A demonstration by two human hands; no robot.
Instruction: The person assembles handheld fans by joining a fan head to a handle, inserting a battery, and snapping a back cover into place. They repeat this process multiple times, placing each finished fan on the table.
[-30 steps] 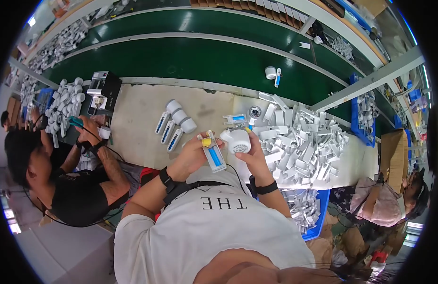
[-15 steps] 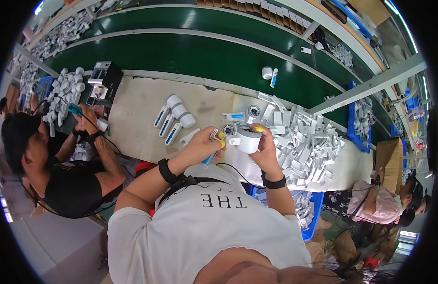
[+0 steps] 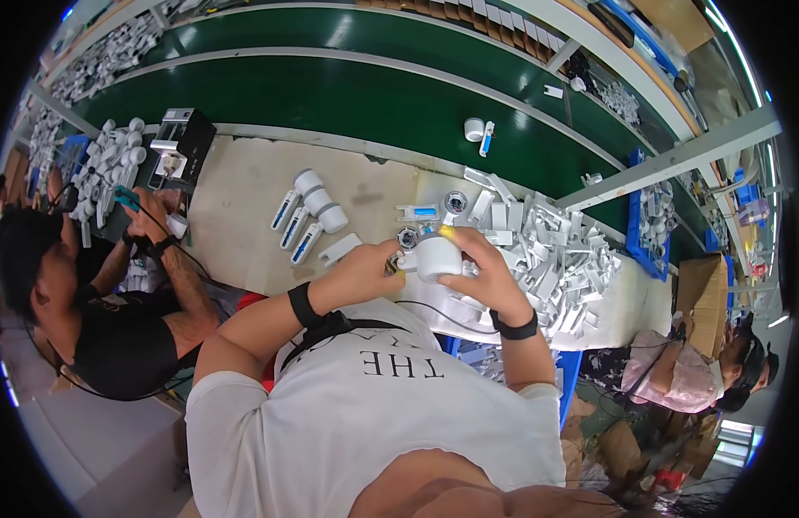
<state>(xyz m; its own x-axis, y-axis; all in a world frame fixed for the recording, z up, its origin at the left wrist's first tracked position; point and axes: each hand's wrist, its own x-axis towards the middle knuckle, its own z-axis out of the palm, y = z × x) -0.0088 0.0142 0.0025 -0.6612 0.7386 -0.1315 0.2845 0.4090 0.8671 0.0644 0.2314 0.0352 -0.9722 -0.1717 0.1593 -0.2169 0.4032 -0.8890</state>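
Note:
My right hand grips a white round cup-shaped housing from its right side, with a yellow covering on one fingertip. The housing has a short stub on its left. My left hand is closed beside that stub, pinching a small part that its fingers mostly hide. Just beyond the housing lie two round pieces with dark insides, one near and one farther. Next to them is a flat white piece with a blue strip.
Left on the table lie white blue-striped handles, white cylinders and a white bracket. A heap of white parts covers the right side. Blue bins and a black machine stand around. A co-worker sits left.
The housing has turned over in my right hand, its opening no longer facing me. The blue-striped piece below my left fingers has gone from sight. My left hand has come closer to the stub.

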